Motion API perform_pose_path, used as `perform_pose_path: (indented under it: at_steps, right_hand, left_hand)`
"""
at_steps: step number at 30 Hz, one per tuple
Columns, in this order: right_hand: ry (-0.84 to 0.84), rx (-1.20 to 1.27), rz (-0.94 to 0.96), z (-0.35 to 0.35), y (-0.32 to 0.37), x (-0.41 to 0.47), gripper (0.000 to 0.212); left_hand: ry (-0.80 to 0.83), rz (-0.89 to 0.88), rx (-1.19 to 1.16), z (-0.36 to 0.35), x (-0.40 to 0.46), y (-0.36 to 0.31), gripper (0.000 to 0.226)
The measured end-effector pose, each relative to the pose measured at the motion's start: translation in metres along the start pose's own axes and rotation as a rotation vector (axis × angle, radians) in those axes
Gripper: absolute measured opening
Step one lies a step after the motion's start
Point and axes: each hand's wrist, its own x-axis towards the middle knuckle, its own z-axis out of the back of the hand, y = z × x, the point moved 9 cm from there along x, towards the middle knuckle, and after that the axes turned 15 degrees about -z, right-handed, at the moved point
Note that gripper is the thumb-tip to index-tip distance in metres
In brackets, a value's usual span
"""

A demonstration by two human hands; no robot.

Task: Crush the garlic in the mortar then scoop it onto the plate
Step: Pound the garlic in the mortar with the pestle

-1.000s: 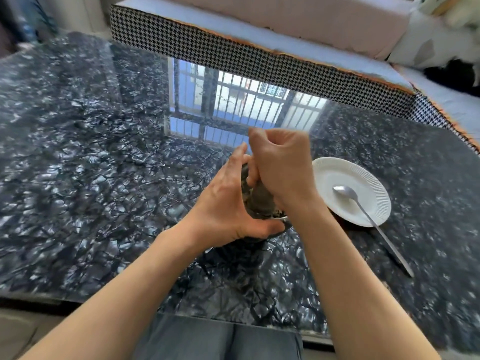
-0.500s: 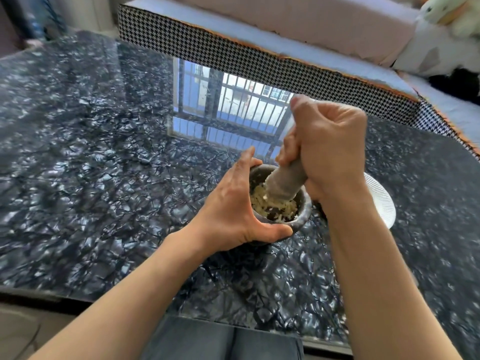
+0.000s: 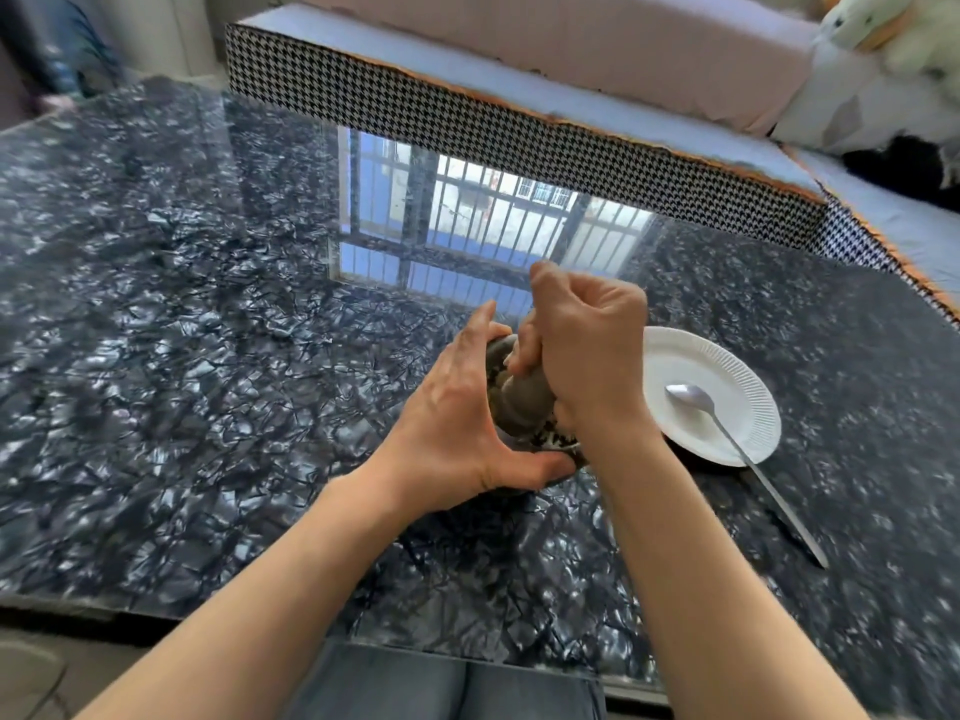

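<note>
Here the mortar [image 3: 498,356] is cupped by the left hand [image 3: 452,423], thumb curled along the near rim and the straighter fingers [image 3: 480,324] wrapped round the far side, presumably so the bowl is kept from sliding on the glossy surface [image 3: 182,314] while force is applied. The pestle [image 3: 524,394] is gripped in a closed fist by the right hand [image 3: 587,350], fingers clamped tight round the shaft, with its thick end pushed down into the bowl; crushing is judged to be the step in hand. The garlic [image 3: 553,433] is seen only as pale crushed bits at the near rim inside the mortar, mostly hidden by the fist. A white paper plate [image 3: 737,376] is set just beside the mortar on the right, kept close likely for a short scoop later. A metal spoon [image 3: 691,400] is laid with its bowl on the plate and its handle run off over the rim onto the surface, untouched. No garlic is seen on the plate, so scooping is judged not yet begun. The surface is dark marbled stone, highly polished, and a barred window is reflected in it. Behind it a houndstooth-edged couch [image 3: 519,132] with blue cushions is seen, and a plush toy [image 3: 883,28] is placed at top right.
</note>
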Motion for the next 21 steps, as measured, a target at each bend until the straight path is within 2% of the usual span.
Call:
perform_pose_path:
  at_steps: [4, 6, 9, 13, 15, 17, 21]
  right_hand:
    - [-0.033, 0.216, 0.034, 0.024, 0.022, 0.003, 0.049]
    - [-0.028, 0.129, 0.067, 0.016, 0.017, 0.001, 0.051]
    - [0.012, -0.004, -0.004, -0.002, 0.001, 0.000, 0.054]
    - [0.003, 0.141, 0.006, 0.016, 0.018, 0.001, 0.051]
    - [0.019, 0.099, 0.047, 0.011, 0.015, -0.001, 0.052]
    - [0.019, 0.012, 0.005, 0.002, 0.001, 0.000, 0.055]
    - [-0.010, 0.074, -0.031, 0.010, 0.008, 0.007, 0.051]
  left_hand:
    - [-0.006, -0.013, 0.007, 0.000, 0.000, -0.001, 0.129]
    - [-0.008, -0.009, 0.009, 0.000, 0.001, 0.000, 0.129]
    - [-0.015, -0.011, 0.014, 0.001, 0.001, 0.000, 0.129]
    - [-0.013, -0.016, 0.016, 0.000, 0.001, -0.001, 0.129]
    - [-0.014, -0.012, 0.016, 0.000, 0.002, 0.000, 0.132]
    - [-0.012, -0.012, 0.019, -0.001, 0.002, 0.001, 0.132]
    - [-0.018, -0.013, 0.013, -0.001, 0.000, -0.002, 0.130]
